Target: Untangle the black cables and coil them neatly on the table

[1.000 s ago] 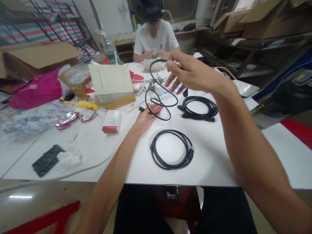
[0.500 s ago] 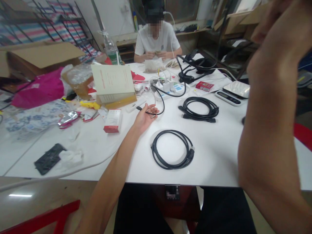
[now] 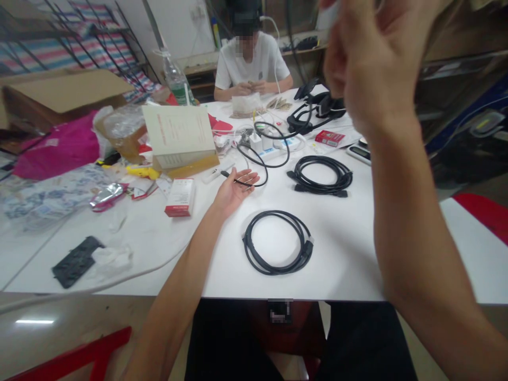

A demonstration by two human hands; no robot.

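Observation:
My left hand rests palm up on the white table, with the end of a black cable lying across it under the thumb. From there the cable loops over the power strip and rises out of the top of the view. Raised high at the upper right, my right hand has curled fingers, partly cut off by the frame edge; the rising cable strand runs up beside it. A coiled black cable lies in front of me. Another coiled black cable with plugs sits farther back.
A red-and-white box stands left of my left hand. Behind are an open cream box, a power strip with chargers, a headset and a small red box. A person sits opposite, hands together.
My right hand has swung left, still raised, and the cable strand has shifted left with it, its loops rearranging over the power strip. My left hand stays nearly in place.

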